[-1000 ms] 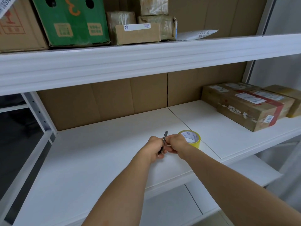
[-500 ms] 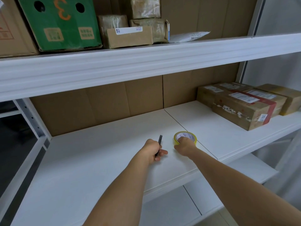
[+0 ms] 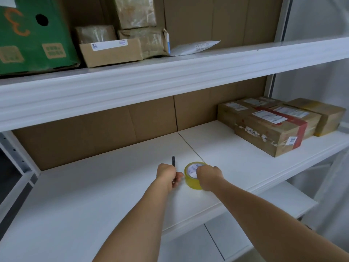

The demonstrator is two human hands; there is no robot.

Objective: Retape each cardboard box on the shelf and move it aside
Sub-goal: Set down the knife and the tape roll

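A roll of yellow tape point(image 3: 191, 179) lies on the white middle shelf point(image 3: 94, 186), and my right hand point(image 3: 208, 176) grips it from the right. Just to its left my left hand point(image 3: 168, 173) holds a dark utility knife point(image 3: 173, 161), whose tip sticks up above my fist. At the right end of the same shelf stand several cardboard boxes. The front one point(image 3: 268, 133) has a red tape band, a white label and torn tape on its side. A smaller box with yellow tape point(image 3: 324, 116) sits farthest right.
The upper shelf point(image 3: 170, 72) carries a green box point(image 3: 34, 38), small brown parcels point(image 3: 111, 52) and a white mailer point(image 3: 194, 47). Cardboard sheets line the back wall. A lower shelf point(image 3: 236, 233) shows beneath my arms. A metal upright point(image 3: 13, 152) stands at the left.
My hands have separated. The right hand lowered the tape roll from the air onto the shelf and still grips it; the left keeps the knife. The view has tilted up.
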